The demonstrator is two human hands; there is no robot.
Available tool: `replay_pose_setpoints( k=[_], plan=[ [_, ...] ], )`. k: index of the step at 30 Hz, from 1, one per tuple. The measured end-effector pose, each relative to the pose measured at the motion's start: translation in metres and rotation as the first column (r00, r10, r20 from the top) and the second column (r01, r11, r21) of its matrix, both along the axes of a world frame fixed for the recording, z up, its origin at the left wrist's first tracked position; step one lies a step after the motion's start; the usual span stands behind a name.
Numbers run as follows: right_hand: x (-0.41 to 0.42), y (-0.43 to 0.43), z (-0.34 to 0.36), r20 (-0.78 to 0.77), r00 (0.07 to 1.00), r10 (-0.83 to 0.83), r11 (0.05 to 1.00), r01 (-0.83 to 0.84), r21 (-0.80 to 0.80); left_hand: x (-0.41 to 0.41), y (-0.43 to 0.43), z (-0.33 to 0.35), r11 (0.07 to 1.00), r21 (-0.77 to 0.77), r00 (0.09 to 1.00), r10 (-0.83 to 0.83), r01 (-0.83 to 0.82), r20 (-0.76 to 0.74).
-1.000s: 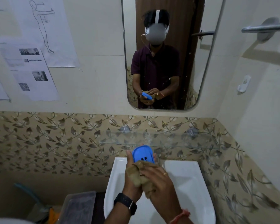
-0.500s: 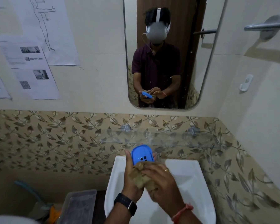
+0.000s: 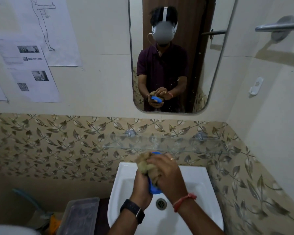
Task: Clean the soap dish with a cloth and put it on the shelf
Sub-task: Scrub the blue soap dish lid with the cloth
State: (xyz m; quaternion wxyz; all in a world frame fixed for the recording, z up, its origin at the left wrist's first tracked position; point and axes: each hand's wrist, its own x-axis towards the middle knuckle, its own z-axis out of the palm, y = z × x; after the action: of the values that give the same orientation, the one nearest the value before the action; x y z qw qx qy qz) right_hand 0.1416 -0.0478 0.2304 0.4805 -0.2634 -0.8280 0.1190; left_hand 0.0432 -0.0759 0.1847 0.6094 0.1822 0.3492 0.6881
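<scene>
A blue soap dish (image 3: 154, 189) is held over the white sink (image 3: 124, 182), mostly hidden; only its lower edge and a sliver at the top show. My left hand (image 3: 140, 185), with a black watch on the wrist, grips the dish from the left. My right hand (image 3: 166, 173), with a ring and a red thread bracelet, presses a crumpled tan cloth (image 3: 145, 162) onto the dish's upper face. A clear glass shelf (image 3: 180, 144) is fixed to the leaf-patterned tiles just above and behind my hands.
A mirror (image 3: 210, 65) above the shelf reflects a person and both hands. A towel bar (image 3: 278, 27) and a white hook (image 3: 256, 86) are on the right wall. Papers (image 3: 29, 70) hang at left. A clear plastic box (image 3: 80, 214) stands left of the sink.
The cloth has slid up over the dish, so the blue face that showed above my hands is now covered. The dish's lower edge now shows below my hands.
</scene>
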Motion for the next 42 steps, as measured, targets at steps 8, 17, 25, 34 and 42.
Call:
replay_pose_setpoints(
  k=[8, 17, 25, 34, 42],
  plan=[
    [-0.017, -0.019, 0.016, -0.084, 0.994, -0.073, 0.992, 0.064, -0.113, 0.004, -0.001, 0.011, 0.999, -0.044, 1.0, 0.026, -0.026, -0.011],
    [0.003, 0.009, 0.027, 0.068, 0.971, -0.231, 0.964, 0.237, -0.118, -0.002, -0.003, 0.03, 0.998, -0.044, 0.998, 0.037, -0.04, -0.056],
    [0.009, -0.014, 0.02, 0.024, 0.992, -0.128, 0.974, 0.13, -0.188, -0.009, -0.003, 0.032, 0.99, -0.103, 0.996, 0.094, -0.093, 0.002],
    [0.014, 0.011, 0.032, 0.054, 0.973, -0.225, 0.965, 0.23, -0.125, 0.0, -0.008, 0.04, 0.999, -0.052, 0.992, 0.009, -0.016, -0.124],
    [0.017, -0.015, 0.003, 0.143, 0.969, -0.2, 0.931, 0.234, -0.281, -0.011, -0.011, 0.042, 0.986, -0.004, 0.954, 0.157, -0.164, -0.257]
  ],
)
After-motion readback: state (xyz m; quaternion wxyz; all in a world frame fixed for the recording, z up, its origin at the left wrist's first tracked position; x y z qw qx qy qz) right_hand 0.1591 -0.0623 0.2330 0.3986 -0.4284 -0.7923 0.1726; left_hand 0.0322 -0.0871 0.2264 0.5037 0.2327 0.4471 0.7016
